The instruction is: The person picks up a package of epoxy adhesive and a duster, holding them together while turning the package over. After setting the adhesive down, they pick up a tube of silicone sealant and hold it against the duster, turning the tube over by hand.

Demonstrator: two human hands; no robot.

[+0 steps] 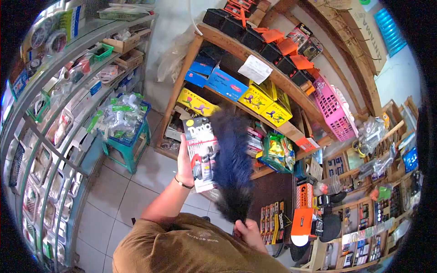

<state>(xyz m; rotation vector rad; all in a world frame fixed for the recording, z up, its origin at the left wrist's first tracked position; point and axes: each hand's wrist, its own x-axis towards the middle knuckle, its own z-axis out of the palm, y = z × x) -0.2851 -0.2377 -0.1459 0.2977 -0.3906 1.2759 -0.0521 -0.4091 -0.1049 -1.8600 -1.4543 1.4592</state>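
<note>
My left hand (184, 164) is closed on the left edge of a carded glue pack (196, 148), which is held upright with its printed front towards me. The card shows dark bottles or tubes and the word epoxy. In my right hand (250, 232), the fingers are wrapped round the lower end of a fluffy feather duster (233, 166), black and dark blue. The duster points away from me, and its feathers overlap the right side of the pack. Its handle is mostly hidden by my fist.
A wooden shelf with yellow boxes (196, 102) and a blue box (226, 84) stands ahead. On the left, a teal stool (125, 152) bears a blue basket of bagged goods beside a glass case (52, 150). A pink basket (334, 109) and orange box (302, 223) are right.
</note>
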